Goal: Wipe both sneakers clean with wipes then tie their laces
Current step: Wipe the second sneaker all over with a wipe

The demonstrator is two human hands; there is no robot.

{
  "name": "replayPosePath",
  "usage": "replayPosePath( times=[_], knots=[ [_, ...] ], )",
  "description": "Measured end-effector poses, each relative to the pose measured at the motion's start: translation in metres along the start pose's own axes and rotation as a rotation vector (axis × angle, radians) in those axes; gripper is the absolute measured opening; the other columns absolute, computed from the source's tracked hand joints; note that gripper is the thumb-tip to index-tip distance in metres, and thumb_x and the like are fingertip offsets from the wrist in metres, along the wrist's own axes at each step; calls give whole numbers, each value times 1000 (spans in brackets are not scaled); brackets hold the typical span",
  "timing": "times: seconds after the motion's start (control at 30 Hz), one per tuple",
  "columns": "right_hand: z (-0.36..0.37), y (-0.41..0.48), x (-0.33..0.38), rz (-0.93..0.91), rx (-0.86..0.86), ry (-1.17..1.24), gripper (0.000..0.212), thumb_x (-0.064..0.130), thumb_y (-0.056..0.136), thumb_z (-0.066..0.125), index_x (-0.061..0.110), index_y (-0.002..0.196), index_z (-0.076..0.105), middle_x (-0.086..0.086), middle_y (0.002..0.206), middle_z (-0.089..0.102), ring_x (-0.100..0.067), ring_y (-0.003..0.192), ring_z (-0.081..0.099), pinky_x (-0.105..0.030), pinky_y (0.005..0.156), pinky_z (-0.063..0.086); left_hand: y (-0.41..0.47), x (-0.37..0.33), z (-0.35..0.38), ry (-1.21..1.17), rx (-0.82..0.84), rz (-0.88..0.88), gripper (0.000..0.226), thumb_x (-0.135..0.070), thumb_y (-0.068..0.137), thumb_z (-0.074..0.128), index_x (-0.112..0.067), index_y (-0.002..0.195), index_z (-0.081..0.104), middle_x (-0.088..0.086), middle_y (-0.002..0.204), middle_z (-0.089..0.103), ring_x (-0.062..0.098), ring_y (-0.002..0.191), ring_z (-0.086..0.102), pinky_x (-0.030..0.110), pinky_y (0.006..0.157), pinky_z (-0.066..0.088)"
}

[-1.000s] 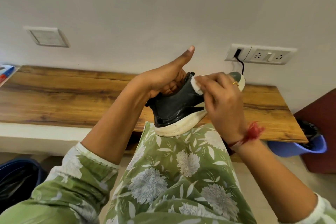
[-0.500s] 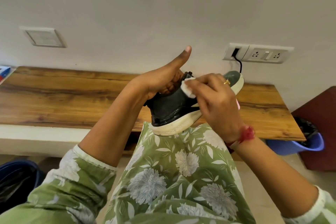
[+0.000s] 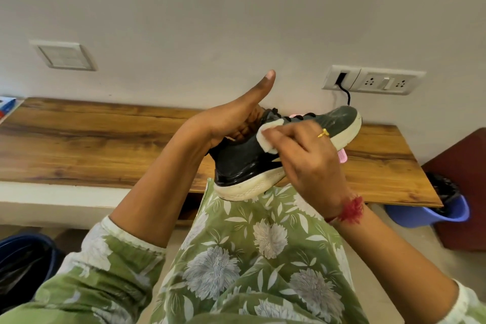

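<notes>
The fingers [image 3: 286,137] of the right hand [image 3: 313,163] are closed on a small folded white wipe [image 3: 267,138], which is pressed flat against the side of a dark grey sneaker with a thick off-white sole [image 3: 244,163]. Compared with a second ago, the wipe has been drawn back from the collar and tongue area onto the side panel, and the toe, now uncovered, is tipped up toward the wall; the stroke is judged to be working along the upper, so wiping of this shoe is still under way. The left hand [image 3: 234,123] is tucked into the shoe's opening, fingers curled inside and thumb raised free, so the sneaker is gripped from within and its heel is rested on the lap in green floral fabric [image 3: 263,244], in front of the long wooden counter [image 3: 105,139]. One sneaker and one wipe are seen; the second sneaker is not in view. Black laces [image 3: 302,117] hang loose, untied.
</notes>
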State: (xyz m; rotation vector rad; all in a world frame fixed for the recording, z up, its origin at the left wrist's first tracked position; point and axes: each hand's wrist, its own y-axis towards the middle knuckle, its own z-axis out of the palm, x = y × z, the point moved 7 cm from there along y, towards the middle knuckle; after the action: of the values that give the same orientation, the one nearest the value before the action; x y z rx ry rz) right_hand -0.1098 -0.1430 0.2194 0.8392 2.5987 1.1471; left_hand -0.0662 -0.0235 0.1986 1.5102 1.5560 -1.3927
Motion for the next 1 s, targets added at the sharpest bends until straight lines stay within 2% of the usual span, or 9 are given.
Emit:
replayPosePath(
  times=[0.1,0.23,0.37,0.53,0.63,0.67,0.8,0.9,1.0],
  knots=[
    [-5,7,-14,145,-70,65,22,-1,91,50,-1,102,69,-16,86,61,-29,79,56,-32,69,44,0,-2,3,-15,-3,4,68,-89,59,24,-21,57,27,1,55,20,22,57,9,31,52,11],
    [3,1,19,-93,12,-61,28,7,98,44,-3,100,69,-15,86,65,-27,78,58,-34,69,49,1,0,1,33,-3,6,71,-89,63,20,-20,54,33,-2,53,26,13,46,18,28,49,16],
    [-4,15,-15,169,-60,38,22,2,89,51,-1,102,69,-16,86,61,-30,79,57,-29,70,42,-3,-3,3,-9,4,6,69,-85,63,20,-18,56,33,0,52,25,14,46,16,28,49,13],
    [5,7,14,-91,40,-108,22,5,93,50,-1,102,69,-15,84,63,-29,74,59,-36,62,50,-3,0,1,12,-12,0,73,-89,69,16,-19,54,34,-2,52,27,12,46,19,27,50,17],
    [0,20,-11,100,-6,-28,21,5,89,51,1,101,68,-15,85,61,-30,76,56,-39,62,48,-3,0,2,-56,-12,-5,72,-80,82,14,-19,52,34,-2,49,26,11,43,18,25,46,16],
    [0,21,-7,94,-6,-35,21,4,90,51,1,101,68,-15,85,61,-30,76,56,-39,62,48,-2,0,2,-69,-18,-15,71,-78,83,14,-19,50,34,-3,47,27,11,41,19,23,44,17],
    [7,10,24,-150,33,-216,20,5,95,51,1,102,69,-13,83,64,-27,72,58,-35,59,48,-1,6,1,-34,-15,-33,74,-86,77,18,-18,56,37,-3,51,31,11,42,27,22,44,27],
    [13,23,-15,95,92,-110,19,7,89,54,4,99,70,-13,85,63,-28,76,58,-29,63,44,-4,4,4,-83,-19,-34,73,-80,83,15,-17,53,37,-5,47,32,9,39,26,20,42,25],
    [8,26,-63,481,45,201,17,10,89,60,13,101,72,-5,93,64,-9,83,55,-13,73,41,-6,4,9,-106,-9,-72,82,-72,89,9,-14,46,49,-6,41,45,5,32,40,15,39,35]
  ],
)
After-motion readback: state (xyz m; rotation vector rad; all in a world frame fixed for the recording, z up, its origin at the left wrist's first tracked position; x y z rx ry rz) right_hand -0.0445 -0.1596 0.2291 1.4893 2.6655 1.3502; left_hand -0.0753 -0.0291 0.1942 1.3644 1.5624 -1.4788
